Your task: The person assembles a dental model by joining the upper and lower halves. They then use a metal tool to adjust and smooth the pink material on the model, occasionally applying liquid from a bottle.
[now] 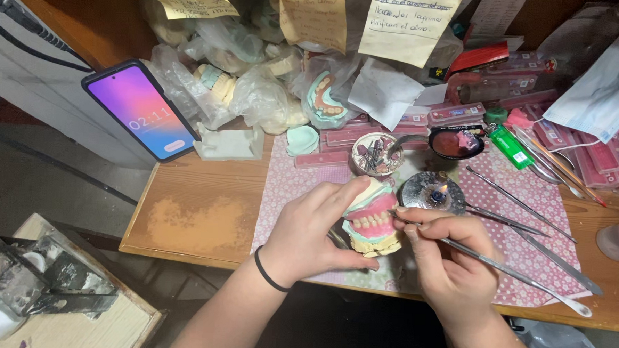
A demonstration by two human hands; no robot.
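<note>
My left hand (pixel 307 229) grips the denture wax-up (pixel 371 222) just before the lit burner (pixel 432 192); my right hand (pixel 445 260) pinches the wax carver (pixel 514 272), tip touching the gumline—light strokes seem wisest.

Even bright light, sharp focus

- The left hand (pixel 310 230) covers the left side of the denture model (pixel 371 224).
- The metal tool (pixel 521 276) has its tip hidden behind the right hand (pixel 445 260).
- The paper notes (pixel 310 10) are cut off by the top edge.
- The casts inside the plastic bags (pixel 257 88) are too blurred to tell apart.
</note>
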